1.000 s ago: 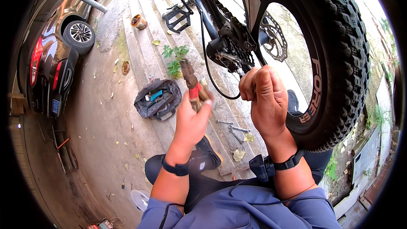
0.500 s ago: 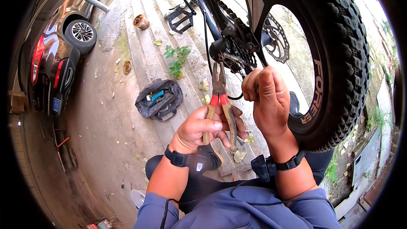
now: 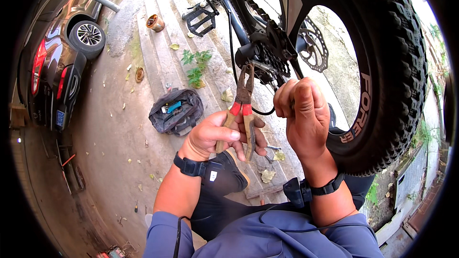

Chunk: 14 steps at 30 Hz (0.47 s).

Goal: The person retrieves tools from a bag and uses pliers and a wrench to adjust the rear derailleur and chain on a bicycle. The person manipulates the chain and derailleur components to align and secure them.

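Observation:
My left hand [image 3: 215, 136] is wrapped round the handles of a pair of pliers [image 3: 244, 96] with red collars and worn tan grips. Their jaws point up, slightly parted, in front of the rear derailleur [image 3: 264, 72] of a bicycle; whether they touch it I cannot tell. Close by on the right, my right hand [image 3: 306, 110] is a fist below the sprockets [image 3: 275, 59], at the lower end of a thin dark bar. What lies inside that fist is hidden. A black cable [image 3: 260, 112] loops down between the hands.
The fat knobbly tyre [image 3: 394, 67] rises at the right, beside a brake disc [image 3: 313, 45]. A pedal [image 3: 200, 19] sticks out over the concrete steps. An open dark tool bag [image 3: 177, 110], a rusty tin [image 3: 155, 23] and a green plant [image 3: 196, 67] stand leftward. A car [image 3: 57, 76] is parked far left.
My left hand has shifted a little left and up with the pliers, whose handles now lean further left. My right fist stays almost where it was.

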{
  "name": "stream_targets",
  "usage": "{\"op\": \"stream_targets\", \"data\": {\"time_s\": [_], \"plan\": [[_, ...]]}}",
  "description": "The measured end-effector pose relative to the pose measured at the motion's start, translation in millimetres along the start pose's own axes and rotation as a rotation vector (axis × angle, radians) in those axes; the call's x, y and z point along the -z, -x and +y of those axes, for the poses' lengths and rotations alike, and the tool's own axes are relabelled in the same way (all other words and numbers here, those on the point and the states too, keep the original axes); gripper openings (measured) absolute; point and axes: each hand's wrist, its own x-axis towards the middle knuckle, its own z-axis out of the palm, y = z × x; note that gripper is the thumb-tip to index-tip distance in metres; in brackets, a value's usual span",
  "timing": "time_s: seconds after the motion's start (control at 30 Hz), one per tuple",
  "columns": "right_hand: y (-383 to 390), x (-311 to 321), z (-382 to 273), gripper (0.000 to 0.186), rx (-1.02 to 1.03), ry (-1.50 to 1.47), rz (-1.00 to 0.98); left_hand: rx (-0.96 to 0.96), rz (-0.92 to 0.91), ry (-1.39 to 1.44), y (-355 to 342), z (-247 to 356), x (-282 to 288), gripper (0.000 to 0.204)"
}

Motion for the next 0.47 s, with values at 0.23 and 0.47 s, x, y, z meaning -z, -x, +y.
{"op": "stream_targets", "data": {"time_s": [0.23,0.47], "plan": [[1,1,2,0.040,0.001,-0.066,0.039,0.060,0.072,0.003,5,10,10,0.065],[1,-1,2,0.039,-0.003,-0.074,0.044,0.088,0.047,-0.034,5,15,20,0.065]]}}
